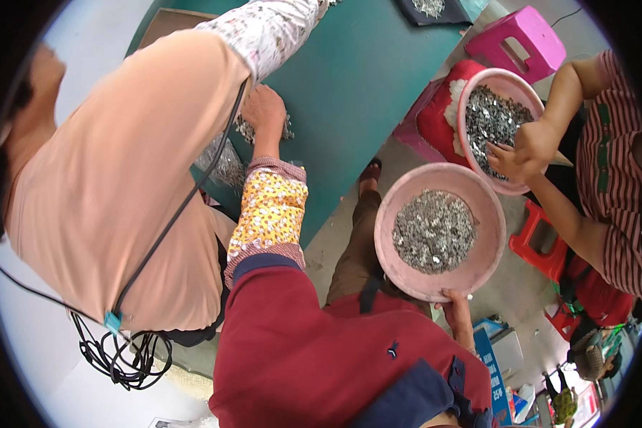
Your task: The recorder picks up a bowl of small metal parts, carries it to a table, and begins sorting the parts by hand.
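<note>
My left hand [265,113], its arm in a yellow floral sleeve cover, reaches onto a green table [357,78]. It rests over a small pile of metal pieces [287,128]; its fingers point down and are mostly hidden. Beside that pile lies a clear plastic bag [222,162] with silvery pieces inside. My right hand [458,312] grips the near rim of a pink basin [486,246], thumb over the edge. Many small, shiny metal pieces [435,231] cover the basin's bottom.
At left, a person in a peach top [128,143] leans across the table. On the right, a person in a striped shirt [613,164] reaches over another pink basin [471,89] of metal pieces. Pink [517,43] and red [538,242] stools stand nearby. Black cables [125,357] hang at lower left.
</note>
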